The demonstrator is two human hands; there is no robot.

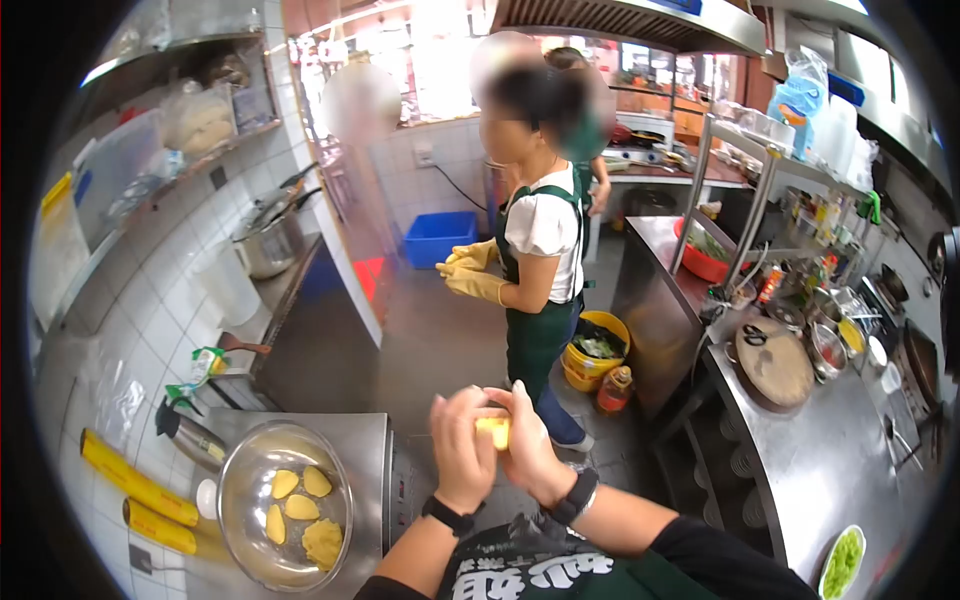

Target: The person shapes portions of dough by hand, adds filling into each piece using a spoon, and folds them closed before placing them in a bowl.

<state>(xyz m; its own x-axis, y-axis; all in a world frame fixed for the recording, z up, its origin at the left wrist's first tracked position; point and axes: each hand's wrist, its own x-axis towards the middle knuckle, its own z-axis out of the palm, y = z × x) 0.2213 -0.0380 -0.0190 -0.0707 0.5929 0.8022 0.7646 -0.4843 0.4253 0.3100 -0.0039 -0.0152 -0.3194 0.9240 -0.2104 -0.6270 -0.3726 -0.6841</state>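
Above the floor, in the middle of the head view, my left hand [461, 455] and my right hand [532, 448] are cupped together. Between them is a small yellow piece of dough [492, 432], partly covered by my fingers. Both hands are closed around it. At lower left, a steel bowl [342, 465] holds several flattened yellow dough pieces [301, 507] and a larger rough lump of the same dough [322, 544]. The bowl stands apart from my hands, to their left.
A person in a green apron and yellow gloves [480, 285] stands just ahead; another is behind. A yellow bucket [582, 372] and an oil bottle [615, 390] are on the floor. At right, a steel counter [790, 450] carries a round chopping board [772, 365].
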